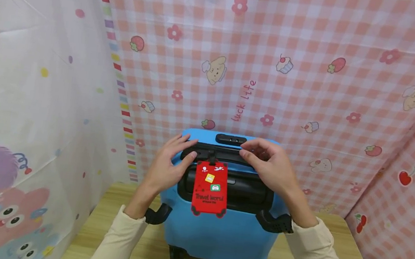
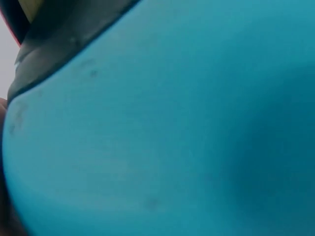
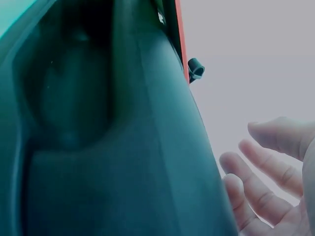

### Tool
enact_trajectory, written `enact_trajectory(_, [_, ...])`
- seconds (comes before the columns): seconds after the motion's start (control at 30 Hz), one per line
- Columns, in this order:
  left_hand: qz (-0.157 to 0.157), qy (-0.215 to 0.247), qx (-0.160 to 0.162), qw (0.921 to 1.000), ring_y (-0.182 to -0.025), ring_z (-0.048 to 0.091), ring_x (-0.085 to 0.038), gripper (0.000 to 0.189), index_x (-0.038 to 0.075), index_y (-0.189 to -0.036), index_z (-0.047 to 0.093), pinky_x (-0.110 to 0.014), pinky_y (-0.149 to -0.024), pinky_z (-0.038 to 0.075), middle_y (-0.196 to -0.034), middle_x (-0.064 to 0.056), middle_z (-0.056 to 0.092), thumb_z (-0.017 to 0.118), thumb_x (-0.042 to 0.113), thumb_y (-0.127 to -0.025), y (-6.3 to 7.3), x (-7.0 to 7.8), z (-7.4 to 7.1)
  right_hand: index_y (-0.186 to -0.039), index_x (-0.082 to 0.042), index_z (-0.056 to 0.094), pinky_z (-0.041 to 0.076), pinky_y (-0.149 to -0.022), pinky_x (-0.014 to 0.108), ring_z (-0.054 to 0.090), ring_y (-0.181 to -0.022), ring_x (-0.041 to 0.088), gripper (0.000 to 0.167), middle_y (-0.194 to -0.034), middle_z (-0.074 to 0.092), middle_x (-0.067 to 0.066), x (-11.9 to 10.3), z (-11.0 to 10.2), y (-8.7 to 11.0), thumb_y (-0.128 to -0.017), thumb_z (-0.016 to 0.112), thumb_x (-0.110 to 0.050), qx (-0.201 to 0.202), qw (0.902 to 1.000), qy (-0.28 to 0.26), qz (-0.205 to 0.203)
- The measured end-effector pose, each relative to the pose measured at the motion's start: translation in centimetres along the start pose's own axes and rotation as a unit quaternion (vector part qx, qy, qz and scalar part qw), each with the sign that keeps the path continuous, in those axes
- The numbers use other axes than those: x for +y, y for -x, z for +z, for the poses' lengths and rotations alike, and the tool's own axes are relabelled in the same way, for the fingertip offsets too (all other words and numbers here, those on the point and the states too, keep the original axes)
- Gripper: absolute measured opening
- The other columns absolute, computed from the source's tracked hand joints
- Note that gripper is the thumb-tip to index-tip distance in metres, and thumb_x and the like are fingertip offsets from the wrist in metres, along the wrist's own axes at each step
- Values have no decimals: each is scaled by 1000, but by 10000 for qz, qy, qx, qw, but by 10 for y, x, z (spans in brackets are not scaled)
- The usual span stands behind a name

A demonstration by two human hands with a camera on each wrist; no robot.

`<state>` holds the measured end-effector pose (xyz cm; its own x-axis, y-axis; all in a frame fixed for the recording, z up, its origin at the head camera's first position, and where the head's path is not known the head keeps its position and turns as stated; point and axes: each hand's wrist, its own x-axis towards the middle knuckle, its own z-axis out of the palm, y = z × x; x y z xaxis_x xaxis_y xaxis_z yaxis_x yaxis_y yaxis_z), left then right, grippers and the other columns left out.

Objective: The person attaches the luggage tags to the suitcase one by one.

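Observation:
A small blue suitcase [image 1: 220,238] stands upright, its black carry handle [image 1: 224,154] along the upper edge. From that handle hangs a red luggage tag [image 1: 210,188] printed with "Travel World". My left hand [image 1: 166,165] is at the handle's left end, fingers fairly straight, thumb near the tag strap [image 1: 212,158]. At the right end is my right hand [image 1: 274,166], its thumb and forefinger tips close to the handle. The right wrist view shows these fingers [image 3: 266,189] loosely bent with nothing between them. Blue shell [image 2: 157,128] fills most of the left wrist view.
A black combination lock [image 1: 231,140] sits on the suitcase top, behind the handle. Black wheels [image 1: 176,256] rest on the wooden table [image 1: 112,225]. Right behind the suitcase hangs a pink checked cloth [image 1: 303,97]; a white patterned cloth [image 1: 36,84] hangs at the left.

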<state>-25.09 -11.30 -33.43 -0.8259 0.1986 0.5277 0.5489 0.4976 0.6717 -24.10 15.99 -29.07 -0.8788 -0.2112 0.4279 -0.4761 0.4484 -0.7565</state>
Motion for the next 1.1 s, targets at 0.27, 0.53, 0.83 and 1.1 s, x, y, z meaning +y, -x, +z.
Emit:
enact_trajectory(0.27, [-264,33,-188,9995,-150,22,-32,45,19,-141,58,-65,-115,20,-156,-8,40,61,34,-98,7,-5,0,-108,-6,73,49,-71,25,60,-78,19,19,-97,71,7,6,-12,10,-96,67,-19,226,9994,-66,-256])
enact_trajectory(0.53, [-405,85,-251,9988,-151,18,-27,44,23,-141,57,-67,-115,18,-159,-2,36,58,36,-99,10,-7,0,-111,-4,72,49,-73,20,59,-84,14,20,-100,70,6,19,-30,28,-96,66,-16,770,9964,60,-360])
enact_trajectory(0.83, [-489,130,-240,9984,-152,16,-26,43,23,-141,57,-66,-115,17,-159,-1,34,57,35,-100,11,-8,-1,-111,5,68,49,-66,17,60,-83,10,19,-100,66,-11,54,-52,48,-97,63,-7,1369,9899,-239,-278])
enact_trajectory(1.1, [-462,190,-231,9985,-151,17,-28,43,23,-140,58,-67,-115,18,-159,-2,35,58,35,-99,10,-7,0,-119,2,64,48,-73,12,60,-90,4,25,-105,63,-10,103,-69,79,-100,59,-13,1216,9921,77,297])
